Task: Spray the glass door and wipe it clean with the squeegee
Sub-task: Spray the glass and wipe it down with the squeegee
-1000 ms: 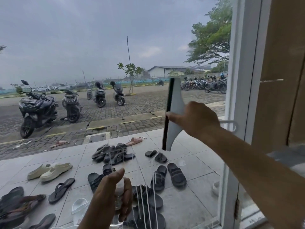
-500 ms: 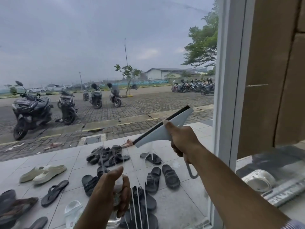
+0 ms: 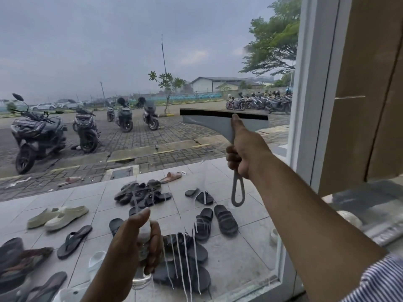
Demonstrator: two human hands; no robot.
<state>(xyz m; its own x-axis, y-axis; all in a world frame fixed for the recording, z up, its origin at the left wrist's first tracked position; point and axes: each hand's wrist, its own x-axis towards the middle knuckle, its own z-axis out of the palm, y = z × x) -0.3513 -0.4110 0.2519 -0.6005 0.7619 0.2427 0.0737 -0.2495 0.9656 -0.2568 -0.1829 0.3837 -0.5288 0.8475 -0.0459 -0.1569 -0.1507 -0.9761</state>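
The glass door [image 3: 130,62] fills most of the view, with white foam streaks running down its lower middle. My right hand [image 3: 244,151] grips the handle of a grey squeegee [image 3: 218,125], thumb up its neck. Its black blade lies level against the glass at mid height, near the right frame. My left hand [image 3: 133,247] is low in front of the glass, wrapped around a small clear spray bottle [image 3: 141,277]; the bottle's top is hidden by my fingers.
The white door frame [image 3: 309,105] stands at the right, with a brown panel [image 3: 370,83] beyond it. Through the glass I see several sandals on a tiled porch [image 3: 239,253] and parked scooters on paving.
My right hand turned the squeegee from upright through a slant to level and lifted it a little along the glass. My left hand with the bottle barely moved.
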